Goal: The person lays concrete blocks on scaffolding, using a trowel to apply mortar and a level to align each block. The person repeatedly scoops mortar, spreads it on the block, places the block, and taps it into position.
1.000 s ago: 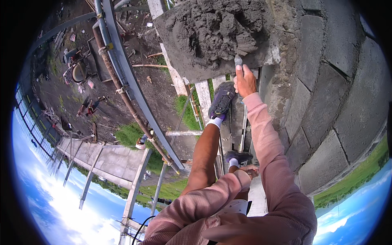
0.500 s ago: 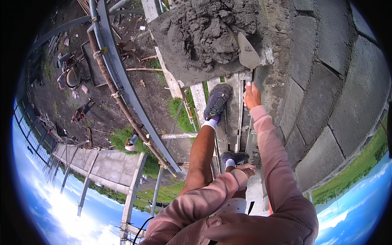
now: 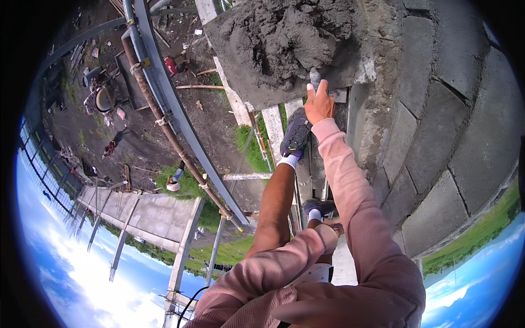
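Note:
My right hand (image 3: 320, 104) is wrapped round a trowel, its grey handle (image 3: 314, 77) showing past the thumb. The trowel's blade is hard to make out, as it points into a heap of wet grey mortar (image 3: 284, 38). That mortar rests on a flat board (image 3: 262, 98) at the far side. Low in the view, my left hand (image 3: 335, 225) lies beside my knee, partly covered by its pink sleeve, and its fingers are too hidden to read.
A wall of grey blocks (image 3: 418, 126) rises on the right. My shoe (image 3: 296, 131) stands on narrow planks beside the board. On the left run a metal rail (image 3: 186, 131) and a tied pole (image 3: 164, 120), with a drop to the ground where several people work.
My right hand has moved forward and left toward the mortar. The trowel blade, plainly visible at the board's near right before, is now in the heap. My left hand is more hidden.

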The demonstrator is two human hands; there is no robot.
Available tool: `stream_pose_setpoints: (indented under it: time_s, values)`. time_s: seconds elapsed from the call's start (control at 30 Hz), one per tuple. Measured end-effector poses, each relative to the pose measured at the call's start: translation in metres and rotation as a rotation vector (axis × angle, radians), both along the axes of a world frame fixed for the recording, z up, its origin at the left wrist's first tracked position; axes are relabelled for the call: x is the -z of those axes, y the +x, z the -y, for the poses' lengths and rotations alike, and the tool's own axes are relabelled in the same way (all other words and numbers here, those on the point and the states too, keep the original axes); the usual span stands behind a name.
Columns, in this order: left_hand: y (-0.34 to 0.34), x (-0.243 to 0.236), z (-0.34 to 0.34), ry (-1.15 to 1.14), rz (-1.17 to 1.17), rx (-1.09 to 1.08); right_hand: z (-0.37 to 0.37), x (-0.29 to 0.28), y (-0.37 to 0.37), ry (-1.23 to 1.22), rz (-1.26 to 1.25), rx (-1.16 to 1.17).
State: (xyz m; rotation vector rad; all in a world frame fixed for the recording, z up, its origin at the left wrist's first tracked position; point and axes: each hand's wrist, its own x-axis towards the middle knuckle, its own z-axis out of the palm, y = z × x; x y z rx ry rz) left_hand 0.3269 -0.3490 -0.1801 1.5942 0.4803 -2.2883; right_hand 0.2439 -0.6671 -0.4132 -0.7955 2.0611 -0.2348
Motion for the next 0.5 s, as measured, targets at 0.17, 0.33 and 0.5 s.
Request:
stream_pose_setpoints:
  time_s: [0.17, 0.33, 0.5]
  values:
    - [0.014, 0.006, 0.003, -0.150, -0.183, 0.320, -0.006, 0.015, -0.010, 0.061, -0.070, -0.052]
    - [0.015, 0.010, -0.005, -0.128, -0.167, 0.594, -0.053, -0.027, -0.057, 0.116, 0.217, 0.167]
    - [0.006, 0.012, -0.010, -0.356, -0.245, 0.369, 0.007, 0.020, -0.060, 0.188, 0.643, 0.311]
